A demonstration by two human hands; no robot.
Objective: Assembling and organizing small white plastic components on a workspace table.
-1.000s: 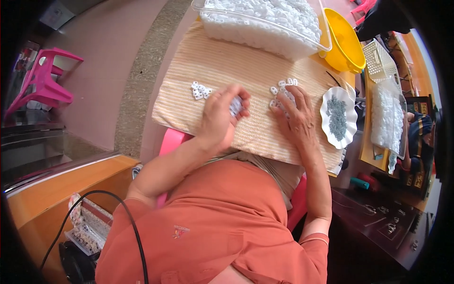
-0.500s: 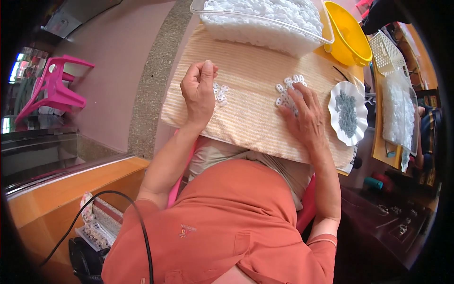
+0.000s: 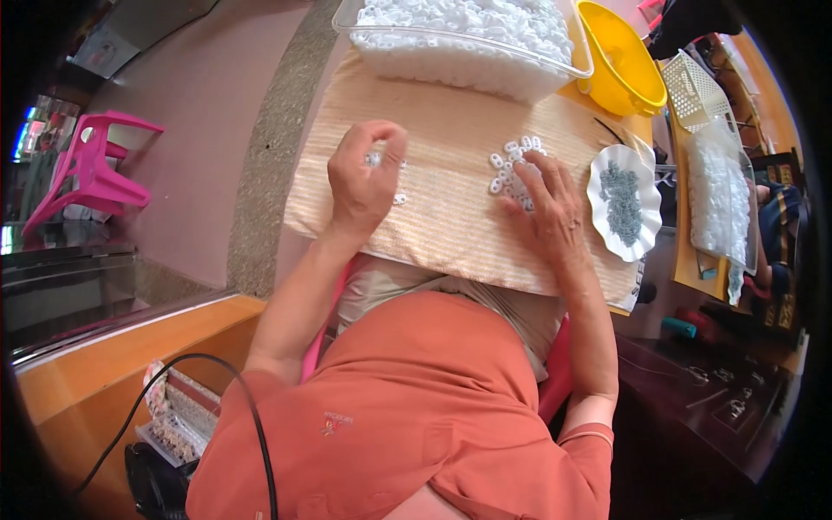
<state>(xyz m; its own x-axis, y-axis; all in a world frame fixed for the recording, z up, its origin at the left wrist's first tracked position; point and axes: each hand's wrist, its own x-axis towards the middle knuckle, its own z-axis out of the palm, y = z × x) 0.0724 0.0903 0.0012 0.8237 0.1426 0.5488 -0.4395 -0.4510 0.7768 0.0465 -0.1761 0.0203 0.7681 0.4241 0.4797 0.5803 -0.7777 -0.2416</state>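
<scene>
My left hand (image 3: 364, 178) has lifted off the mat (image 3: 451, 217), fingertips now pinched on some white rings (image 3: 374, 159) with one loose just below them, while my right hand (image 3: 548, 208) stays flat, fingers spread over the ring pile (image 3: 511, 165).

A mat (image 3: 451, 217) covers the worktop at frame centre. A tray of rings (image 3: 468, 39) sits along its top edge, a bowl (image 3: 620, 65) to the tray's right, a dish (image 3: 624, 204) at the mat's right edge, and a chair (image 3: 87, 173) far left.
</scene>
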